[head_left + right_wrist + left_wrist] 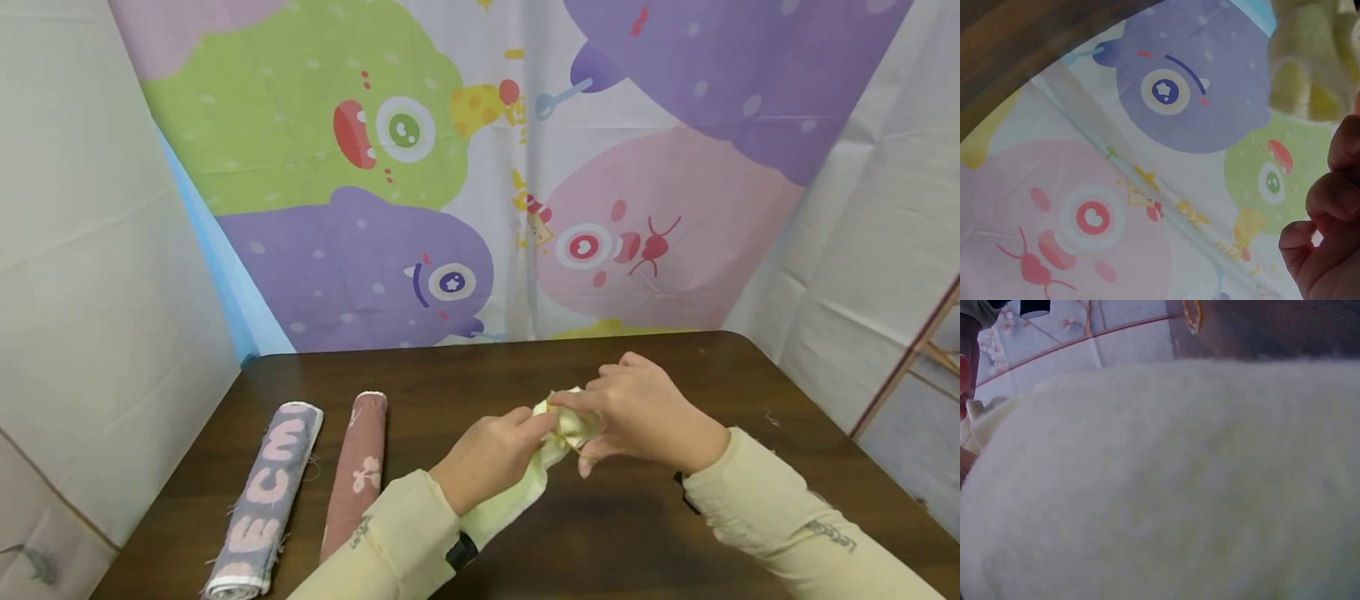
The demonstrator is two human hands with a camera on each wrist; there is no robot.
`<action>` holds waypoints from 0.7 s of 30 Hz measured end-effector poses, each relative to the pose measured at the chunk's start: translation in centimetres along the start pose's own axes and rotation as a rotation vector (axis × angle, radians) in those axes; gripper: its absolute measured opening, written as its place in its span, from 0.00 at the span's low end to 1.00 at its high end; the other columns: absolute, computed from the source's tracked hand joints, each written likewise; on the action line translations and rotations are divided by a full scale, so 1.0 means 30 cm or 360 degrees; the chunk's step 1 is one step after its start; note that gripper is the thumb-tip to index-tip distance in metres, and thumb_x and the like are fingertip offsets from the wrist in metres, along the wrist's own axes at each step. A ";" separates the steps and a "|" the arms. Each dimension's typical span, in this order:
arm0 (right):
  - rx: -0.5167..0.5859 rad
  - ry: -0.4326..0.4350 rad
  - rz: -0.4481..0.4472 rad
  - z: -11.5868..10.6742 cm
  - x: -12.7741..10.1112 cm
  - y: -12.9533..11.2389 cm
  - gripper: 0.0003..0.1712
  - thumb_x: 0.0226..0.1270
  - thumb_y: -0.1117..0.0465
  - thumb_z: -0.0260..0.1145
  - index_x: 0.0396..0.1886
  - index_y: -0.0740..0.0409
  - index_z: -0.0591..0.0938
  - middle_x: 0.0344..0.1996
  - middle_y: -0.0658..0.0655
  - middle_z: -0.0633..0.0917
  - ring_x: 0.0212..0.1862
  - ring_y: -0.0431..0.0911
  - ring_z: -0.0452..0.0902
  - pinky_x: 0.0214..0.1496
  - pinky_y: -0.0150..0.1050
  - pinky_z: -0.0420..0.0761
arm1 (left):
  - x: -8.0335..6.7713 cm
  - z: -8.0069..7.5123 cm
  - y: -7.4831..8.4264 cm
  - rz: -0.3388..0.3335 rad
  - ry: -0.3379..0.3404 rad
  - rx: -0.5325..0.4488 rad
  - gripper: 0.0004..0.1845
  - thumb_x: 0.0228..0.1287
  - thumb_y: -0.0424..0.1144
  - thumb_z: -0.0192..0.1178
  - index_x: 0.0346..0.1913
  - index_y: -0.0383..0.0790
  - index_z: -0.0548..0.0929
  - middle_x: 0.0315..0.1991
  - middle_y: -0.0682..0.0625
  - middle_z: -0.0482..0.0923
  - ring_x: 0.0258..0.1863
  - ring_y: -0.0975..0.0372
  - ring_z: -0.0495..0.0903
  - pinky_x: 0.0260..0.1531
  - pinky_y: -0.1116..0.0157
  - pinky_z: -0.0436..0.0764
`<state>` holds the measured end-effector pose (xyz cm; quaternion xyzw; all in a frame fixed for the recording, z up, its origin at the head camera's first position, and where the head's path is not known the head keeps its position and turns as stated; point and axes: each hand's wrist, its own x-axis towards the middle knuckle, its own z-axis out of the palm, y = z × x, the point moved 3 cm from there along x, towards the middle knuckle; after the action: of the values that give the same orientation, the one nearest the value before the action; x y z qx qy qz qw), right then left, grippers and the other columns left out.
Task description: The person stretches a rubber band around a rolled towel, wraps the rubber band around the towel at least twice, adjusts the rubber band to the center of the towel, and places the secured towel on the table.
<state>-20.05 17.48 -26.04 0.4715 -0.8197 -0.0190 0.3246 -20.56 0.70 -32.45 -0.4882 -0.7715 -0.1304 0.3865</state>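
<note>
My left hand (487,458) grips a rolled pale yellow towel (506,508) near its far end, thumb on top. The towel slants down toward me under the left forearm, and its fuzzy side (1166,487) fills most of the left wrist view. Around the bunched far end runs a thin yellow rubber band (564,439). My right hand (641,412) is at that end, holding the band with index finger and thumb spread apart and the other fingers curled. In the right wrist view, the towel's end (1307,75) stands above curled fingers (1335,197).
Left on the dark wooden table (420,367) lie a rolled grey towel with pink letters (262,500) and a rolled dusty-pink towel (360,471). A cartoon-print curtain (510,292) hangs behind the table. A yellow loop (1192,315) shows atop the left wrist view.
</note>
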 end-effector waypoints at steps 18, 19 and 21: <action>0.1264 -0.0534 0.0363 0.014 -0.045 0.077 0.52 0.29 0.30 0.59 0.52 0.61 0.83 0.20 0.39 0.77 0.19 0.28 0.51 0.18 0.26 0.58 | -0.019 -0.054 0.003 -0.0017 0.0161 -0.0571 0.12 0.48 0.22 0.61 0.36 0.36 0.77 0.30 0.48 0.79 0.28 0.64 0.78 0.32 0.75 0.78; 0.1298 -0.0547 0.0381 0.017 -0.046 0.075 0.51 0.30 0.29 0.60 0.52 0.60 0.84 0.20 0.38 0.76 0.19 0.28 0.51 0.18 0.26 0.57 | -0.022 -0.053 0.003 -0.0034 0.0192 -0.0585 0.12 0.46 0.22 0.62 0.36 0.36 0.77 0.30 0.48 0.79 0.28 0.63 0.79 0.33 0.75 0.78; 0.1368 -0.0548 0.0412 0.028 -0.045 0.067 0.48 0.30 0.29 0.61 0.48 0.58 0.85 0.17 0.36 0.66 0.19 0.29 0.51 0.19 0.26 0.55 | -0.028 -0.052 0.001 -0.0077 0.0260 -0.0621 0.13 0.45 0.21 0.62 0.34 0.36 0.77 0.30 0.47 0.79 0.29 0.62 0.79 0.33 0.74 0.78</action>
<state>-21.57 19.42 -26.71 0.4472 -0.8470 0.2844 -0.0406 -19.61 -0.73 -32.03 -0.5230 -0.7092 -0.3257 0.3426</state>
